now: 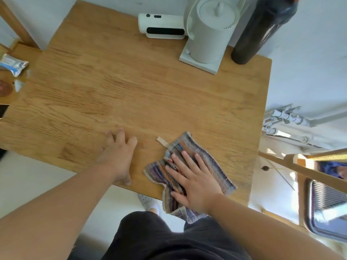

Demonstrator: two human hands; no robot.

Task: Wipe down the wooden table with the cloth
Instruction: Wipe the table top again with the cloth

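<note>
Cloth [189, 171] middle hidden under right hand [195, 182]; lower part hangs past table [131, 87] near edge. Dark bottle [262, 30] at 1 o'clock: top cut by frame. Foil packet [13, 65] at 9 o'clock cut by left edge, print blurred. Kettle [212, 30] hides end of white device [161, 26].

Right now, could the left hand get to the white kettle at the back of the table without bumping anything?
Probably yes. The left hand lies flat on the table near its front edge, and the wood between it and the kettle is bare. It would be a long forward stretch, though.
</note>
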